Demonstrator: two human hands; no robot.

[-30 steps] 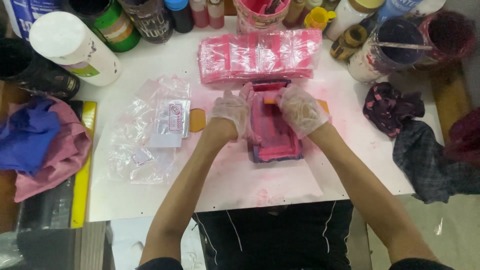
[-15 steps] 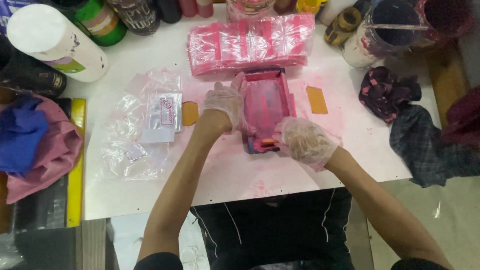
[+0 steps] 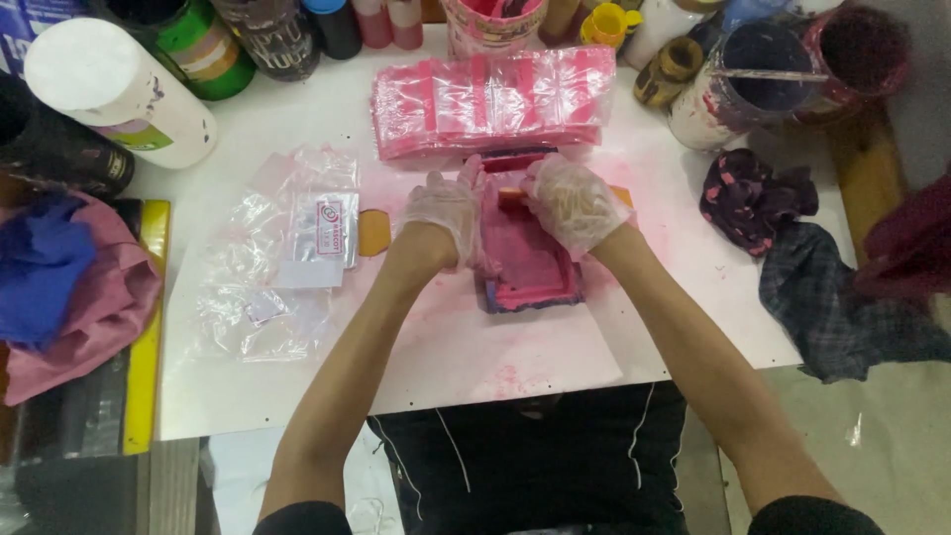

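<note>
Your left hand (image 3: 446,213) and right hand (image 3: 573,201), both in thin clear gloves, sit side by side on the far end of the pink-stained rectangular tray (image 3: 530,267), which lies flat on the white tabletop (image 3: 475,357) directly under and just in front of them. Your left hand curls over the tray's left edge; your right hand grips a small orange scraper (image 3: 513,194) against the tray's top end. Just beyond your fingers lies a stack of pink plastic bags (image 3: 495,99). Left of your left hand lie clear plastic bags (image 3: 277,248).
</note>
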